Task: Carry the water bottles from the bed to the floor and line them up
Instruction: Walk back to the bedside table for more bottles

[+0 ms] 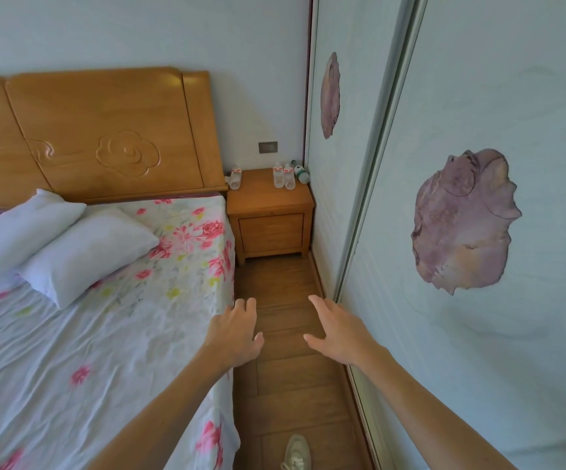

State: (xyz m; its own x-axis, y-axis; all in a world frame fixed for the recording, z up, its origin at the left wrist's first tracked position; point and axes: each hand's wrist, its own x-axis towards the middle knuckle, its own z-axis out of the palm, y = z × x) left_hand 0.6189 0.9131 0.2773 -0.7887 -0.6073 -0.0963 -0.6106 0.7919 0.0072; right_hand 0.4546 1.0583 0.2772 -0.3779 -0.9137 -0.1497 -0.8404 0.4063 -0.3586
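Several clear water bottles stand on the wooden nightstand (268, 201) far ahead: one (236, 179) at its left edge by the headboard, two (283, 176) with red-white labels together, and a green-labelled one (301, 174) against the wardrobe. No bottle shows on the floral bed sheet (105, 334). My left hand (237, 334) is stretched out, fingers relaxed, over the bed's right edge and holds nothing. My right hand (337, 330) is spread, empty, above the wooden floor (281, 286) near the wardrobe.
A narrow wooden-floor aisle runs between the bed and the sliding wardrobe doors (478, 232) on the right. Two white pillows (71, 245) lie by the wooden headboard (105, 130). My shoe (296, 452) is on the floor at the bottom.
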